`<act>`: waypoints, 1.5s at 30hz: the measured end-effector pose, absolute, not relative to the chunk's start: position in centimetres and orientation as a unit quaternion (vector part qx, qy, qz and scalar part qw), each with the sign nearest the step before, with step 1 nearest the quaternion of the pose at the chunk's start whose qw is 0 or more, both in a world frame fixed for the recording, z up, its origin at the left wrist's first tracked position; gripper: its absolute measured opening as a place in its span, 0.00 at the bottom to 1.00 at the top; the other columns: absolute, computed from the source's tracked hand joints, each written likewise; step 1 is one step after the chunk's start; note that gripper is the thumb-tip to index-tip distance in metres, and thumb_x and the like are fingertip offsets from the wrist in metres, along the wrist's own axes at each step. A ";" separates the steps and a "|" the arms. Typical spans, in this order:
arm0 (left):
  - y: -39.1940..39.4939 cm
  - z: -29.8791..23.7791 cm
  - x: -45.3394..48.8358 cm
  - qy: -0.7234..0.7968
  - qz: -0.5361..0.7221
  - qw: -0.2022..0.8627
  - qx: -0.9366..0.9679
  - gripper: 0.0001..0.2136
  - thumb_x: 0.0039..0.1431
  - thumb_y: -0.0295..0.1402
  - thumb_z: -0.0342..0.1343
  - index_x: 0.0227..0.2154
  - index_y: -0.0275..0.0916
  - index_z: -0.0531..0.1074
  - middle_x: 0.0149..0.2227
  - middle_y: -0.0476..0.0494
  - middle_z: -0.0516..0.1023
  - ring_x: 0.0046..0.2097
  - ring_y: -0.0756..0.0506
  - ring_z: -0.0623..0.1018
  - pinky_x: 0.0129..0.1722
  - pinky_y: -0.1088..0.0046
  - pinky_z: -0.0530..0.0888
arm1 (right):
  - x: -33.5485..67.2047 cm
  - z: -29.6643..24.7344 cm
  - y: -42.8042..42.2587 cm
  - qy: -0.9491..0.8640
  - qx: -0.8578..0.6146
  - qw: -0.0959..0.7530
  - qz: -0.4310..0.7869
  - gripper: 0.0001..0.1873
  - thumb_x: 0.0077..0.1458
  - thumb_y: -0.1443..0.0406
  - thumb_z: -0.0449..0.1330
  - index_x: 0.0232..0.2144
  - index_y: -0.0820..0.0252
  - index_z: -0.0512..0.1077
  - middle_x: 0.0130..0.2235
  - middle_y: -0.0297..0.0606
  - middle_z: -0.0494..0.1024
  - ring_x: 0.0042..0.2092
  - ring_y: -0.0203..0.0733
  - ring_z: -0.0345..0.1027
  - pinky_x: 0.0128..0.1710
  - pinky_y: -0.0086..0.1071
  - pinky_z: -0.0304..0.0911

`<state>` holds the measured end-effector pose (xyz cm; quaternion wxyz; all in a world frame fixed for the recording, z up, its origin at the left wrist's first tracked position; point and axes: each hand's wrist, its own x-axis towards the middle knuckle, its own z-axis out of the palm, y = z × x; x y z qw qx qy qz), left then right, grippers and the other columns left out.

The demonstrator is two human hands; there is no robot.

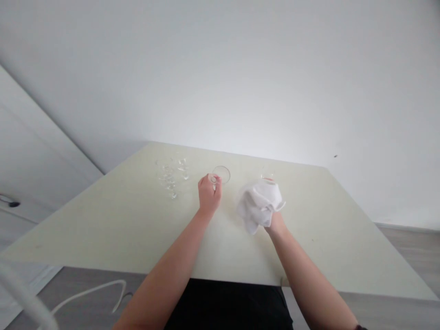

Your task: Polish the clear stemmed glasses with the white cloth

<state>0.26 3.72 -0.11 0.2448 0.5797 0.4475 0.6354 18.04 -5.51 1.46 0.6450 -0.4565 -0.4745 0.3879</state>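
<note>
Closed in a fist, my left hand [209, 192] grips a clear stemmed glass [223, 174] above the middle of the table. A round, clear edge of this glass faces me just beyond the fingers; whether it is the rim or the foot I cannot tell. To the right, my right hand [275, 223] is wrapped in a crumpled white cloth [257, 204] that hides most of its fingers. A faint clear glass [267, 172] shows just beyond the cloth, and I cannot tell whether the hand touches it.
Several clear stemmed glasses [170, 176] stand in a group on the left part of the pale table [113, 220]. A white wall [223, 82] rises behind the table's far edge. On the floor at lower left lies a white cable [89, 288].
</note>
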 end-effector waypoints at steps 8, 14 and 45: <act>3.0 0.0 -0.6 0.470 0.463 0.125 0.741 0.04 0.50 0.29 0.62 0.27 0.42 0.72 0.18 0.51 0.63 0.26 0.45 0.68 0.31 0.73 0.61 | 16.3 -1.9 -3.5 -0.382 -0.415 0.630 0.534 0.26 0.44 0.41 0.62 0.34 0.53 0.72 0.34 0.41 0.80 0.38 0.48 0.77 0.39 0.42 0.74; 2.9 0.4 -1.1 0.407 0.294 0.089 0.860 0.05 0.46 0.32 0.63 0.25 0.43 0.71 0.19 0.48 0.68 0.27 0.42 0.73 0.35 0.68 0.66 | 16.5 -2.1 -3.2 -0.476 -0.487 0.600 0.419 0.21 0.51 0.45 0.60 0.36 0.53 0.74 0.39 0.45 0.81 0.45 0.50 0.76 0.45 0.45 0.72; 3.9 0.2 0.0 0.375 0.543 0.432 0.614 0.07 0.47 0.24 0.54 0.20 0.40 0.63 0.18 0.54 0.63 0.23 0.52 0.66 0.25 0.78 0.62 | 16.4 -3.2 -2.0 -0.499 -0.498 0.615 0.352 0.23 0.33 0.56 0.74 0.33 0.54 0.74 0.37 0.39 0.81 0.40 0.50 0.75 0.45 0.44 0.73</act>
